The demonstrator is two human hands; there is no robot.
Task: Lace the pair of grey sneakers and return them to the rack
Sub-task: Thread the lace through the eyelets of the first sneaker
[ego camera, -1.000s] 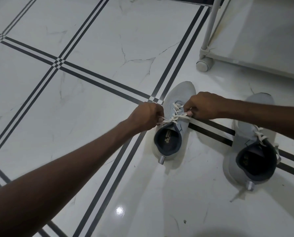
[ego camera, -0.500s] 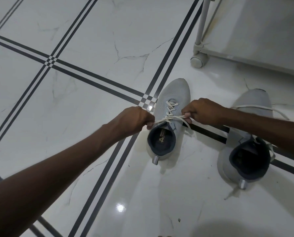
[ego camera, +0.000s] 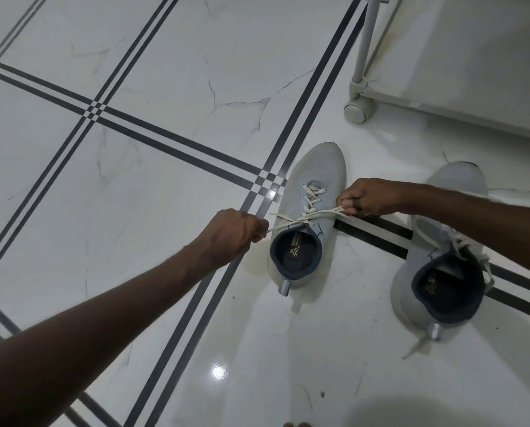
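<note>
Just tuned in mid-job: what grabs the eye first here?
Two hands pulling a white lace taut across the left grey sneaker at centre: left hand to its left, right hand to its right. The second sneaker stands at the right, laces loose. The rack, on a caster, stands top right.

I see glossy white marble-look floor tile, smooth, with a glare spot and dark matt-looking inlay stripes. On it, the left sneaker has a matt grey knit-mesh cloth upper, a dark fabric collar and a flat off-white woven lace. Right of that sneaker, the second sneaker looks the same. Beyond it, the rack looks like smooth painted tube with a plastic-looking caster.
</note>
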